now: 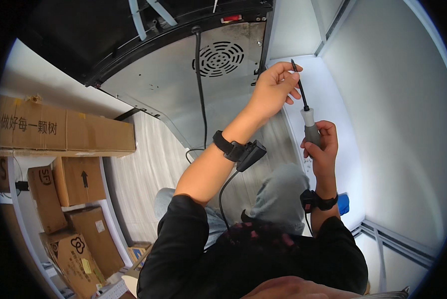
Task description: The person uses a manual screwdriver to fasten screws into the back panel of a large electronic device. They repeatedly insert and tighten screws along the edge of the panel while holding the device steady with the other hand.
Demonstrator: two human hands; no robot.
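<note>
My right hand (325, 151) is wrapped round the grey and white handle of a screwdriver (308, 119), whose black shaft points up and away from me. Near the tip, the thumb and fingers of my left hand (274, 89) pinch that shaft. Both hands are over a white ledge (328, 89) on the right. Beyond my left hand stands a machine with a grey metal panel (158, 84), which has a round slotted vent (218, 59). Down the panel hangs a black cable (200, 79). Whether anything sits on the screwdriver's tip is too small to tell.
A red switch (231, 19) is set in the machine's black upper frame. To the left, cardboard boxes (84, 179) fill white shelving. White wall panels (398, 124) close off the right side. A blue object (343, 204) lies beside my right wrist. Cords run from my wrist bands.
</note>
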